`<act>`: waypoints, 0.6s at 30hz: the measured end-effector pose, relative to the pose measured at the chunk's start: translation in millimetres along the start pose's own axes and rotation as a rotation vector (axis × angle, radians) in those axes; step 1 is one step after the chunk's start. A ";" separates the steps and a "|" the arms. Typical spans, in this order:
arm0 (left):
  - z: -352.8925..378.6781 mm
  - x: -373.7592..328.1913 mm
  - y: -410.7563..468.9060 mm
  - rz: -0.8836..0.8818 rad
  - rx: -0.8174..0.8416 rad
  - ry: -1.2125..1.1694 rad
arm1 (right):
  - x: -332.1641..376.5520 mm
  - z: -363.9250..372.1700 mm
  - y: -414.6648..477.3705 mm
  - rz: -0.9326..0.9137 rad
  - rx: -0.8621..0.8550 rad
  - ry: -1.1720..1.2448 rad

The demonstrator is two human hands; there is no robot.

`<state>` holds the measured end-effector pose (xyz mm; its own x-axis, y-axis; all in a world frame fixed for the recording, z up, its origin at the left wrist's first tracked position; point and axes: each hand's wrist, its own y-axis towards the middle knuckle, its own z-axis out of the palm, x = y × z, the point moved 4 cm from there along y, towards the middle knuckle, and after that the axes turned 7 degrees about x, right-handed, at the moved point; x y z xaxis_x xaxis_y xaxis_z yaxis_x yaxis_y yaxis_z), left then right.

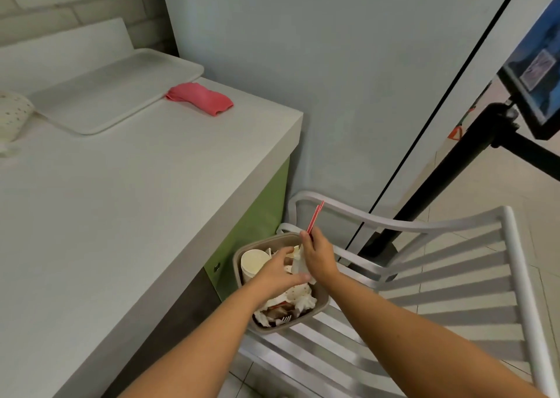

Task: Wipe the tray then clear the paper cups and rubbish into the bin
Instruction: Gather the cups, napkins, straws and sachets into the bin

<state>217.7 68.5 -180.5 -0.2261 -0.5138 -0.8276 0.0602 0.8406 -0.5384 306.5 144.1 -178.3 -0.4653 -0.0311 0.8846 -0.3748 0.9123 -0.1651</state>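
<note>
Red thin straws point(315, 219) are being pinched by the right hand point(318, 258) over a brown square bin point(325, 303), the flat-fingered left hand point(277, 273) seemingly squashing crumpled paper rubbish point(300, 297) for room.

Tan bin point(272, 328) holding paper cups point(254, 263) and rubbish point(303, 299), left hand point(277, 273) over it, right hand point(319, 258) above its rim pinching red straws point(315, 219)

A brown bin point(325, 303) heaped with rubbish point(303, 297) sits hemmed between the green side of a white counter point(136, 200) and the curved rail of a slatted chair point(439, 279), so the only way in is from above, where the left hand point(277, 272) and the right hand point(319, 261), gripping red straws point(315, 219), crowd the opening. The counter's near stretch lies open, with a tray point(100, 94), pink cloth point(200, 97) and dotted cup point(12, 113) grouped at its far end; a black stand point(430, 191) blocks the floor beyond the chair.
</note>
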 end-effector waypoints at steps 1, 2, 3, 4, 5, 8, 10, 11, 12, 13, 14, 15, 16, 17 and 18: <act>1.3 0.3 0.6 -0.023 -0.002 -0.125 | 1.9 1.0 0.6 0.008 -0.010 0.037; 2.0 2.2 1.1 -0.045 -0.025 -0.270 | 3.3 2.2 0.9 0.021 -0.014 0.080; 2.3 4.8 1.7 -0.062 -0.054 -0.399 | 4.7 3.6 1.0 0.030 -0.009 0.124; 1.9 8.1 2.5 -0.074 -0.085 -0.484 | 6.0 5.9 1.1 0.037 0.003 0.164; 2.0 10.3 3.2 -0.083 -0.095 -0.514 | 7.4 9.2 1.1 0.043 0.024 0.200; 2.9 10.4 2.8 -0.069 -0.067 -0.535 | 9.9 19.3 2.4 0.050 0.086 0.241; 0.0 14.3 4.2 -0.084 -0.077 -0.545 | 9.2 20.2 3.4 0.043 0.093 0.236; -1.5 17.6 4.3 -0.102 -0.085 -0.529 | 8.1 18.4 4.0 0.042 0.090 0.235; -2.9 22.3 4.4 -0.120 -0.091 -0.490 | 7.1 15.4 4.6 0.047 0.085 0.232; -3.8 28.0 4.5 -0.138 -0.100 -0.444 | 4.9 11.6 5.9 0.061 0.080 0.219; -5.0 33.9 4.3 -0.154 -0.114 -0.369 | 2.5 7.3 7.5 0.073 0.077 0.190; -6.7 40.8 4.9 -0.164 -0.147 -0.262 | -1.4 2.9 9.1 0.080 0.077 0.133; -9.5 47.2 5.3 -0.166 -0.184 -0.111 | -5.7 -1.6 10.3 0.078 0.080 0.051; -11.8 51.3 4.2 -0.156 -0.214 0.052 | -10.4 -5.9 10.7 0.070 0.086 -0.042; -13.0 54.7 2.6 -0.154 -0.225 0.213 | -15.6 -9.9 9.9 0.063 0.096 -0.126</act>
<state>192.8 44.8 -225.0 -0.4153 -0.6101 -0.6747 -0.2014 0.7850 -0.5859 318.0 157.7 -189.4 -0.5849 -0.0313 0.8105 -0.4135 0.8711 -0.2647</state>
